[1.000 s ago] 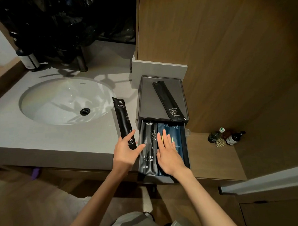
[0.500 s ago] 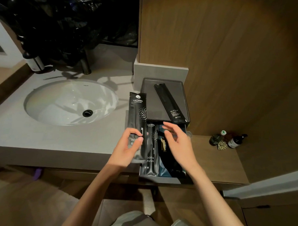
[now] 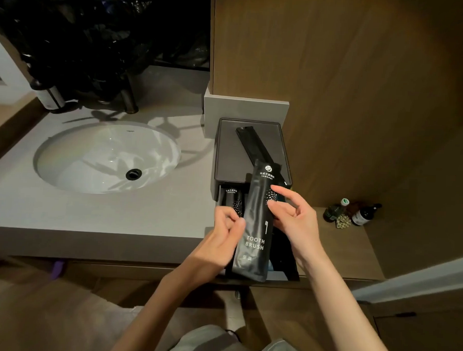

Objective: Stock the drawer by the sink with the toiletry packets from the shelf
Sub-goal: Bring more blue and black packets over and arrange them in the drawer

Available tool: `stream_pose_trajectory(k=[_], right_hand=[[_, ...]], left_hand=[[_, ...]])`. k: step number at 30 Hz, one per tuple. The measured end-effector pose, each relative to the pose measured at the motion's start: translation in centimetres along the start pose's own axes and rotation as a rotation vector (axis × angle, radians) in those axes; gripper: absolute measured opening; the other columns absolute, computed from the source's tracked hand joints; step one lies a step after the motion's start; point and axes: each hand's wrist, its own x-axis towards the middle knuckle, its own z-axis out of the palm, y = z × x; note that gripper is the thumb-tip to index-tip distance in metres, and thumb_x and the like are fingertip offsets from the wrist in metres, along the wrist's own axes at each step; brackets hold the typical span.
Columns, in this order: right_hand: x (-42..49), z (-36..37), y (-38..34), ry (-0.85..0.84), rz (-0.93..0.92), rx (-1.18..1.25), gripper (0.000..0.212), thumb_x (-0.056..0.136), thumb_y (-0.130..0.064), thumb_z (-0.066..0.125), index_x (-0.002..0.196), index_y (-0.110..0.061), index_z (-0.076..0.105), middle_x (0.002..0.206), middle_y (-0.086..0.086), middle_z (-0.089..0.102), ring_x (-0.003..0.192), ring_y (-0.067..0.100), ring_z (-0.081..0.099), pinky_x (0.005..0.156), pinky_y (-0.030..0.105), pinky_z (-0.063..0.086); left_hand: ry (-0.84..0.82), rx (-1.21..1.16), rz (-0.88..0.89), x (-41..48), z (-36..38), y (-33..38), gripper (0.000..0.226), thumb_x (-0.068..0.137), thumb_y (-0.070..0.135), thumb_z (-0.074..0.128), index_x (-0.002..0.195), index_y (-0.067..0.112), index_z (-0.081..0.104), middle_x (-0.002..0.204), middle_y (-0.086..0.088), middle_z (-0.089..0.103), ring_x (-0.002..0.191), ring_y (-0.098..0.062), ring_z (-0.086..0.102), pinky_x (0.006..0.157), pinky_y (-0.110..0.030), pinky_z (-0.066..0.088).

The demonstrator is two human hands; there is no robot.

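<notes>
At the right end of the bench point(image 3: 90, 217), beside the sink point(image 3: 106, 156), a dark box point(image 3: 223, 148) stands against a grey upstand, and the drawer point(image 3: 284, 278) below it is pulled out toward the person. Over this open drawer a black toothbrush packet point(image 3: 257, 229) is held lengthwise and slightly tilted. Its lower end lies at the drawer's front edge and its upper end overlaps the front of the box. The left hand point(image 3: 222, 236) pinches the packet's left edge between thumb and curled fingers, about halfway along its length. The right hand point(image 3: 294, 223) meets the packet's upper right part: the tips of its thumb and forefinger lie on the printed face, the other fingers are loosely curled, and no grip round the packet is evident. A second toothbrush packet point(image 3: 233, 199) lies inside the drawer along its left side, partly hidden behind the left hand and the held packet. The rest of the drawer's contents are too dark to identify. A long black packet point(image 3: 250, 147) rests diagonally on the box's recessed top, with its near end hidden behind the held packet. To the right of the drawer, a lower wooden ledge point(image 3: 354, 255) carries two small bottles point(image 3: 335, 210) near the wall, close together. Behind the sink, a tap point(image 3: 129, 99) stands at the rim under a mass of black plastic sheeting point(image 3: 85, 36).
</notes>
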Motion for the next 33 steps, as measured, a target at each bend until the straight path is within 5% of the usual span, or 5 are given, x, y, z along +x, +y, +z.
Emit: stream_pose_trajectory(k=[6, 11, 20, 26, 33], right_hand=[[-0.1, -3.3, -0.1, -0.061, 0.125, -0.072, 0.032, 0.089, -0.006, 0.065, 0.113, -0.026, 0.068, 0.088, 0.007, 0.077, 0.078, 0.013, 0.072, 0.065, 0.023, 0.055], [-0.5, -3.8, 1.0, -0.133, 0.231, -0.168, 0.031, 0.089, -0.003, 0.063, 0.111, -0.024, 0.069, 0.08, 0.005, 0.077, 0.073, 0.013, 0.072, 0.062, 0.028, 0.057], [1.0, -2.6, 3.0, -0.095, 0.268, -0.296, 0.032, 0.09, 0.004, 0.057, 0.109, -0.018, 0.069, 0.084, 0.02, 0.07, 0.08, 0.028, 0.06, 0.085, 0.049, 0.052], [3.4, -1.1, 4.7, -0.041, 0.184, -0.402, 0.031, 0.091, -0.001, 0.058, 0.113, -0.018, 0.068, 0.074, 0.014, 0.061, 0.046, 0.0, 0.05, 0.048, 0.012, 0.041], [5.5, 1.3, 6.5, 0.046, 0.129, -0.442, 0.032, 0.091, -0.002, 0.056, 0.112, -0.022, 0.068, 0.06, -0.006, 0.053, 0.044, 0.001, 0.043, 0.056, 0.018, 0.039]], left_hand=[[0.443, 0.164, -0.162, 1.5, -1.2, -2.2, 0.008, 0.09, 0.04, 0.054, 0.093, 0.042, 0.047, 0.087, 0.008, 0.05, 0.086, -0.008, 0.053, 0.072, -0.017, 0.038], [0.241, 0.385, -0.379, 2.5, 0.0, -4.2, 0.092, 0.078, 0.048, 0.07, 0.148, 0.023, 0.016, 0.139, -0.007, 0.026, 0.134, -0.027, 0.021, 0.113, -0.04, 0.019], [0.216, 0.433, -0.398, 3.6, 0.9, -5.5, 0.101, 0.077, 0.037, 0.074, 0.152, 0.024, 0.009, 0.146, -0.013, 0.025, 0.133, -0.033, 0.021, 0.113, -0.043, 0.021], [0.172, 0.44, -0.364, 3.8, 0.5, -5.7, 0.097, 0.078, 0.031, 0.073, 0.152, 0.026, 0.011, 0.146, -0.009, 0.036, 0.136, -0.028, 0.025, 0.112, -0.039, 0.02], [0.157, 0.411, -0.357, 2.8, -0.2, -5.9, 0.096, 0.074, 0.028, 0.077, 0.151, 0.027, 0.02, 0.139, -0.008, 0.043, 0.132, -0.025, 0.033, 0.107, -0.032, 0.018]])
